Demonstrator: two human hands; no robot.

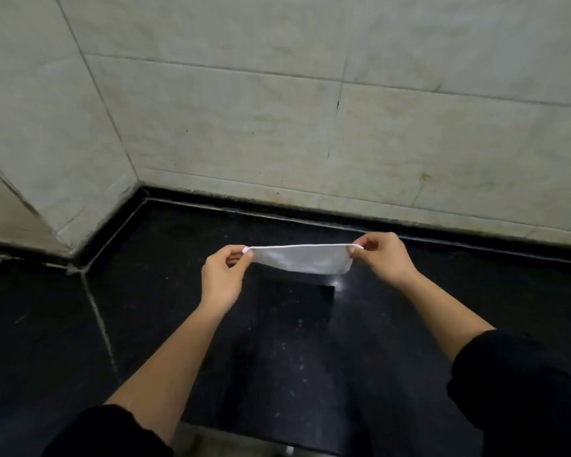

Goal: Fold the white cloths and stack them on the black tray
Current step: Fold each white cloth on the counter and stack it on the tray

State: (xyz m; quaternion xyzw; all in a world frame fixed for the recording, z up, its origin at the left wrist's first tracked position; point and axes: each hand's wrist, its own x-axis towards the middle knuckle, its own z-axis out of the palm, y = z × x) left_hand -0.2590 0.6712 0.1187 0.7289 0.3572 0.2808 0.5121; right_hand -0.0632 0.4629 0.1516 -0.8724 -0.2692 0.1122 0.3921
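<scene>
Head view: I held 1 white cloth (pixel 302 258) stretched between my 2 hands, above the black tray (pixel 323 291).

Nearest me, my black sleeves (pixel 524 390) ended around the elbows, and both bare forearms reached out over the black counter (pixel 178 324). The tray lay on that counter under the cloth, hard to tell from the dark surface, with only 1 far corner plain. My left hand (pixel 223 275) pinched the cloth's upper left corner between thumb and fingertips, and my right hand (pixel 381 257) pinched the upper right corner the same way. The cloth hung in the air, its top edge taut and level, its lower edge clear of the tray. Beyond it, the pale tiled wall (pixel 277 127) met the counter along a dark strip.
</scene>
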